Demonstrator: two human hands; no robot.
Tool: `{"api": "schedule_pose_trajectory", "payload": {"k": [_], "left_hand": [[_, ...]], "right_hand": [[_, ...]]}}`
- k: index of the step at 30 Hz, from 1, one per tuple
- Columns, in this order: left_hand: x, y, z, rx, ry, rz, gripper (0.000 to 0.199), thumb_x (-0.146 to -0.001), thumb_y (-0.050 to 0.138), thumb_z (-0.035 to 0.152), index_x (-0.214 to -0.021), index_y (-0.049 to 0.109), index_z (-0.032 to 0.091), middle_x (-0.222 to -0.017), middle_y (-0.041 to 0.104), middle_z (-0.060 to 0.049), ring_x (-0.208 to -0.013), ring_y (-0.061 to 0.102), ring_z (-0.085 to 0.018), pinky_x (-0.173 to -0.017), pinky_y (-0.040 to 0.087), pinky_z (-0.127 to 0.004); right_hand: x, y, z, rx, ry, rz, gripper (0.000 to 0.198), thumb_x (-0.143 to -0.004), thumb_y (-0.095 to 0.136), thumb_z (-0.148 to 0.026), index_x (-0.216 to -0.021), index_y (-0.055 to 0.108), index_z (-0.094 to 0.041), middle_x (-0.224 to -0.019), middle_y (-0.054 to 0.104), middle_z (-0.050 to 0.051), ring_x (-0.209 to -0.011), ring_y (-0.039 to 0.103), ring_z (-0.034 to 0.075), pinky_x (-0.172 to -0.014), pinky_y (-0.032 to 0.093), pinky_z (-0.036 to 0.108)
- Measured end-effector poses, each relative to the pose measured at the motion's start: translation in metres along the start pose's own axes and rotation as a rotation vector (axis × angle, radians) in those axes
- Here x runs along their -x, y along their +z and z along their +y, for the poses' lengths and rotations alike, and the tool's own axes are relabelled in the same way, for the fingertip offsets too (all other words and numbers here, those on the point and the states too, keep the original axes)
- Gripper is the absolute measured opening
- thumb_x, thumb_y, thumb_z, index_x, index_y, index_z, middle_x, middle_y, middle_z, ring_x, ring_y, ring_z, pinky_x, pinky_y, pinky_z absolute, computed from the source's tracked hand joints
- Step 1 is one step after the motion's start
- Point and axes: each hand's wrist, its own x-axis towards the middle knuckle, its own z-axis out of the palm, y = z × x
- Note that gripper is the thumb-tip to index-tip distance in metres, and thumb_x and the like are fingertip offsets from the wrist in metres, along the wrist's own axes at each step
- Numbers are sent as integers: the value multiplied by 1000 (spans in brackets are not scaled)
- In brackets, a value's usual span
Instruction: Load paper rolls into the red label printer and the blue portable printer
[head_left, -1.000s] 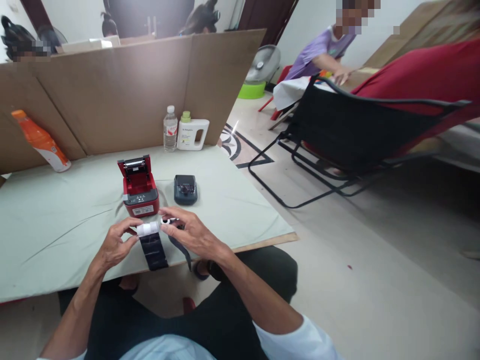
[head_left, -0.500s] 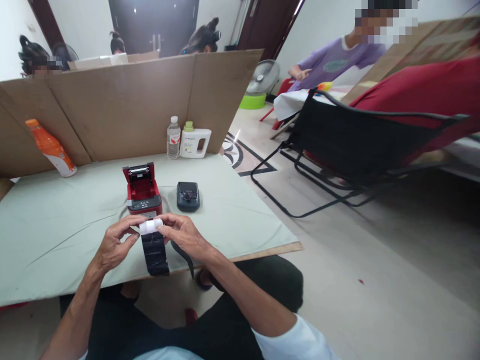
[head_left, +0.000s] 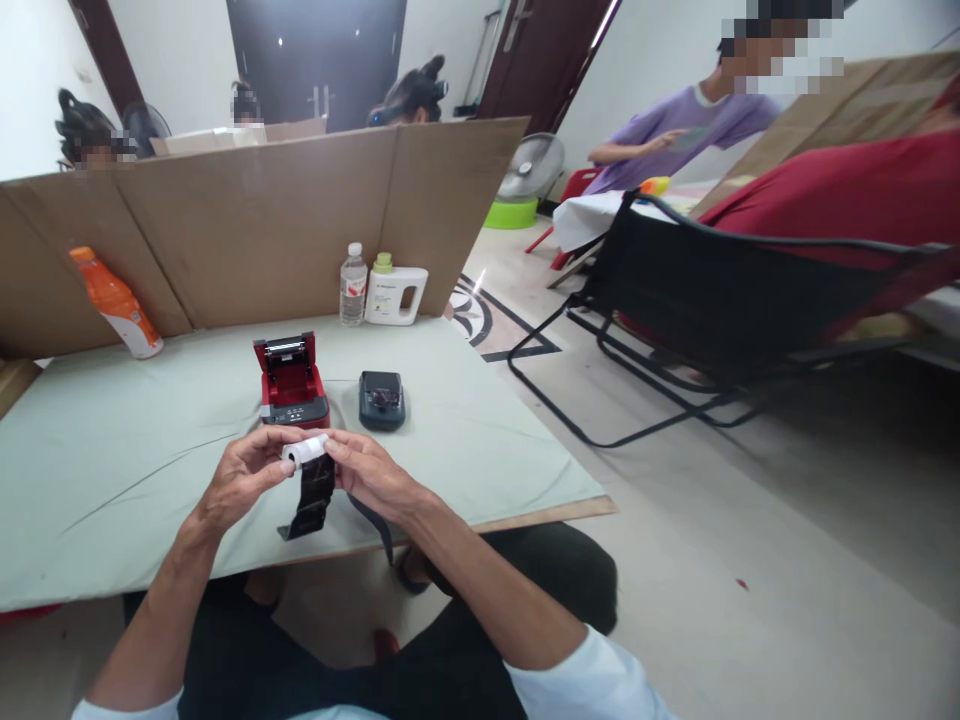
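Between my two hands, just above the table's near edge, is a small white paper roll (head_left: 306,452). Its loose strip, black on the side that shows, hangs down as a tail (head_left: 313,500). My left hand (head_left: 244,478) pinches the roll's left end with thumb and fingers, beside the dark hole of the core. At the other end, my right hand (head_left: 373,478) is closed on the roll. Right behind my hands stands a red and black printer (head_left: 292,385) with its lid raised and its inside showing. A small dark device (head_left: 382,402) lies to the printer's right.
Along the cardboard screen (head_left: 270,220) stand a clear water bottle (head_left: 353,285), a white jug (head_left: 396,295) and a leaning orange bottle (head_left: 118,305). A pale cloth covers the table (head_left: 480,430). To the right are a black folding chair (head_left: 697,290) and a person in purple (head_left: 675,145).
My left thumb has closed onto the roll's left end. The roll has tilted, its left end now facing me, and the black tail has swung and curled at the bottom.
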Motion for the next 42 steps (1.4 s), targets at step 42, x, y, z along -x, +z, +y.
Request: {"api": "schedule_pose_trajectory", "payload": {"k": [42], "left_hand": [[-20, 17, 34, -92, 159, -229, 75, -74, 89, 34, -139, 54, 23, -114, 69, -10, -100, 68, -24, -87, 56, -35]], "right_hand": [[17, 26, -9, -76, -52, -120, 56, -71, 86, -66, -78, 61, -17, -57, 52, -5, -45, 38, 7, -44, 30, 22]]}}
